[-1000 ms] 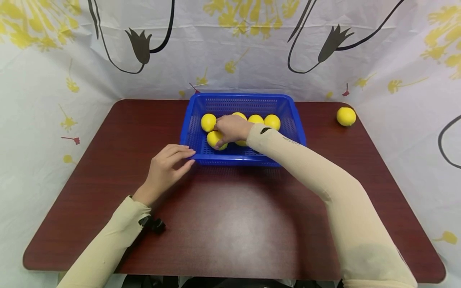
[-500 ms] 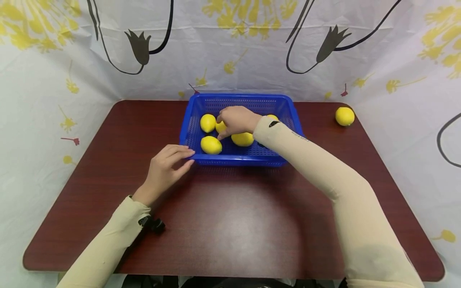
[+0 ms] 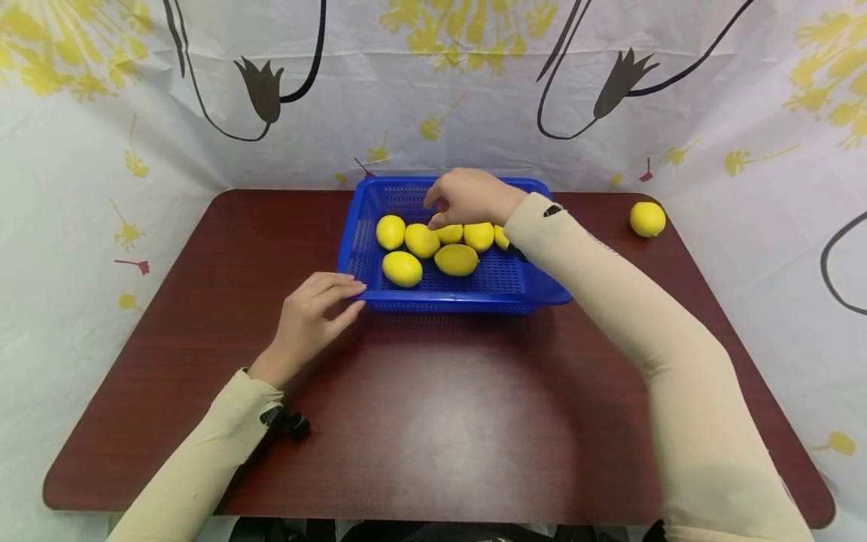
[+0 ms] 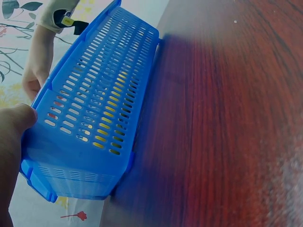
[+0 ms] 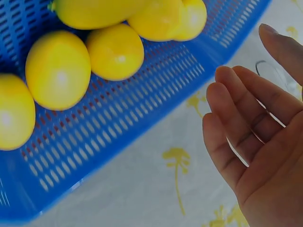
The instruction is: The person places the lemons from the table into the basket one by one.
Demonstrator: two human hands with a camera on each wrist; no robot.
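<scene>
A blue plastic basket (image 3: pixel 447 299) stands on the table with several yellow lemons (image 3: pixel 457 260) in it. At its near left corner my left hand (image 3: pixel 311 316) holds the rim, fingers over the top and thumb outside. The left wrist view shows that thumb (image 4: pixel 23 116) against the basket's slotted wall (image 4: pixel 99 90). My right hand (image 3: pixel 474 197) is raised above the back of the basket. Its fingers (image 5: pixel 236 101) are loosely bent with nothing in them in the right wrist view, apart from the lemons (image 5: pixel 57 71). The right forearm covers the basket's right side in the head view.
One more lemon (image 3: pixel 647 219) lies at the table's far right corner, outside the basket. A white patterned cloth (image 3: pixel 433 90) hangs behind the dark red wooden table (image 3: pixel 433 421) and along its sides.
My right hand has let go of a lemon at the basket's left front and risen up, back and to the right. That lemon now lies free in the basket. My left hand stays put.
</scene>
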